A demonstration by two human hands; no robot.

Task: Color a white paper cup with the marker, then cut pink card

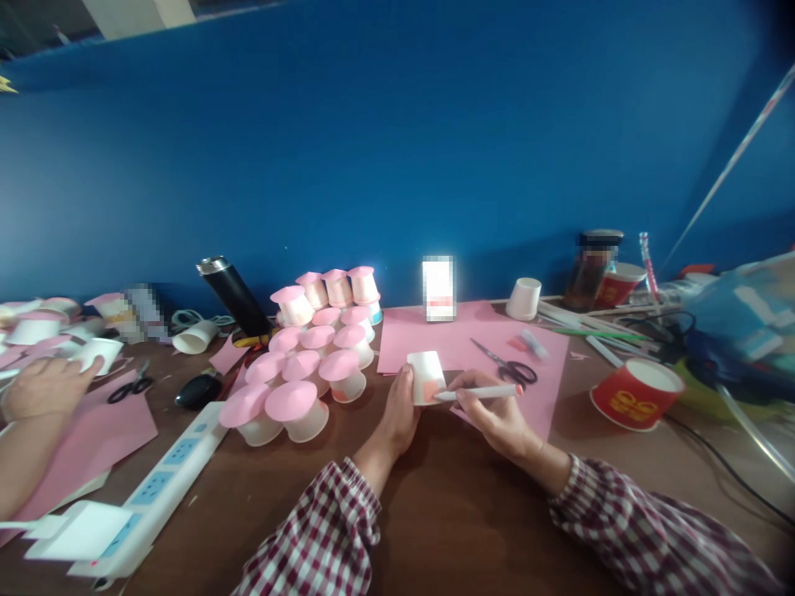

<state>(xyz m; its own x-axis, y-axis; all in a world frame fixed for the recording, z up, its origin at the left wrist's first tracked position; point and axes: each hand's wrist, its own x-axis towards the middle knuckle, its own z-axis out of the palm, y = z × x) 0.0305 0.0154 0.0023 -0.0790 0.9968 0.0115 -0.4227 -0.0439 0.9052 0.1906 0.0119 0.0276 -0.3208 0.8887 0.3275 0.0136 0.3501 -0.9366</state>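
My left hand [398,411] is closed around a white paper cup [426,370], tilted above the brown table. An orange-red patch of colour shows on the lower part of the cup's side. In my right hand [500,422] I grip a white marker [481,392] with a red end, and its tip meets or nearly meets the coloured patch. Behind my hands, black-handled scissors [515,371] lie on pink paper [463,331]. To the left of my left hand stand several paper cups with pink cone tops [291,403].
A white power strip [165,488], a black mouse [197,389] and a black thermos [233,296] lie or stand on the left. Farther left, another person's hand [50,387] holds a white cup [101,356]. On the right is a red paper bucket [637,395]; an upturned cup [523,299] stands behind.
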